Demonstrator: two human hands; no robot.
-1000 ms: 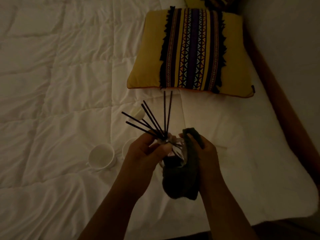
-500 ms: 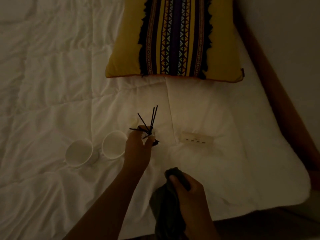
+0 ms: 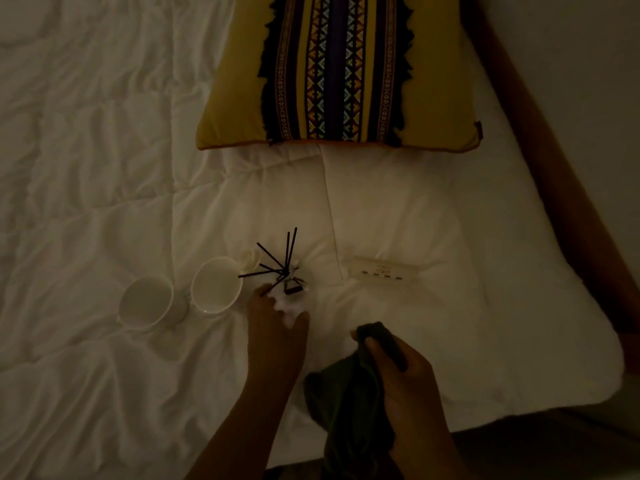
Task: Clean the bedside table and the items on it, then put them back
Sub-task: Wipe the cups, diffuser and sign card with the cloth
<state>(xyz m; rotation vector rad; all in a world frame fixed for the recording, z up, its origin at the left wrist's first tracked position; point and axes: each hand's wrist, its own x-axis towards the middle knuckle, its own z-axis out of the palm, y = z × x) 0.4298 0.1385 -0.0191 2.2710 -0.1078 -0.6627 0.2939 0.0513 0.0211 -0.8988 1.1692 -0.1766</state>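
Left hand (image 3: pixel 277 327) grip released: fingers straight, thumb spread, holds nothing. Fingertips sit just beside the reed diffuser (image 3: pixel 289 284); contact can't be told in the dim light. Right hand (image 3: pixel 401 379) grip clenched on a dark cloth (image 3: pixel 343 414), which hangs toward 6 o'clock. Diffuser stands on the white duvet (image 3: pixel 104 202), mid-frame. Its black reeds fan from the neck between 9 and 12 o'clock, the longest on a 12–6 axis. White cup (image 3: pixel 216 285) just beside it at 9 o'clock, second white cup (image 3: pixel 147 301) further out at 9. Flat white box (image 3: pixel 384 271) at 3 o'clock, apart, long axis 9–3. Striped pillow (image 3: pixel 339 74) at 12, well apart, open duvet between. Wooden bed frame (image 3: pixel 554 202) runs down the 3 o'clock side.
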